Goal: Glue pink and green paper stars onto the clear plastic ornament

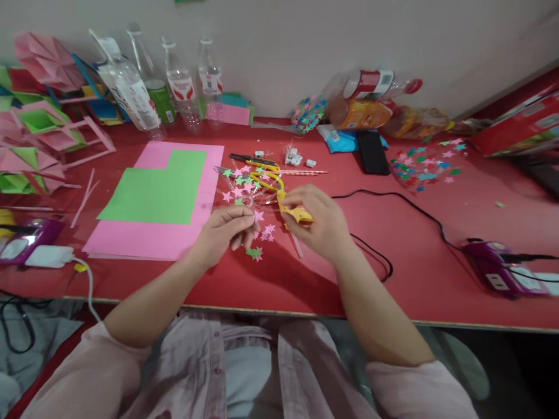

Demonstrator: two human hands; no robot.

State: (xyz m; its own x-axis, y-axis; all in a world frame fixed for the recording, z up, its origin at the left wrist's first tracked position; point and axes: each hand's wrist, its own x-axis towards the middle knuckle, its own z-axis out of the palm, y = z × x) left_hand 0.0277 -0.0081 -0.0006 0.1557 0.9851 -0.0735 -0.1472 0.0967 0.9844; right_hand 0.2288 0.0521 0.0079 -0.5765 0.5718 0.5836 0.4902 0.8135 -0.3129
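My left hand [229,230] is closed, thumb and forefinger pinched beside a small pink paper star [258,216]. What lies between the fingertips is too small to make out. Across a narrow gap, my right hand [317,221] is also closed in a pinch, its fingertips hiding whatever they hold. Under it shows a yellow tool [301,215], partly covered by the fingers. Yellow-handled scissors [268,179] lie just beyond. Clear plastic dotted with pink and green stars [239,181] sits past my left hand. Loose pink stars [267,234] and green stars [252,253] lie nearer me.
Green paper [152,192] overlaps pink sheets [131,244] at left. Plastic bottles [183,87] stand along the wall. A black phone [372,152] rests on a blue packet [336,139]. A black cable [406,201] runs to a purple power strip [493,270] at right.
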